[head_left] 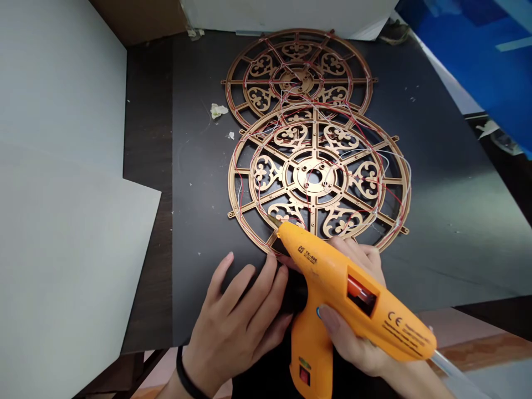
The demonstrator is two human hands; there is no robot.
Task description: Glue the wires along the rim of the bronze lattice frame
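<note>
My right hand (353, 338) is wrapped round an orange hot glue gun (313, 271), its thumb beside a small blue button. The gun's metal nozzle points up-left, at the near-left part of the inner ring of a gold ornamental round frame (315, 152). Thin red and white wires run along this frame's rings and spokes. Close to the frame's near rim, my left hand (245, 310) has its fingers stretched out, the fingertips at or just beside the rim. A clear glue stick (446, 366) sticks out of the gun's back end.
A second, similar wired round frame (233, 61) lies behind, partly under the near one. Both rest on a dark board (199, 221). White panels (62, 166) stand at left and back. Scraps (218, 111) lie left of the frames, and a blue sheet (477, 72) is at far right.
</note>
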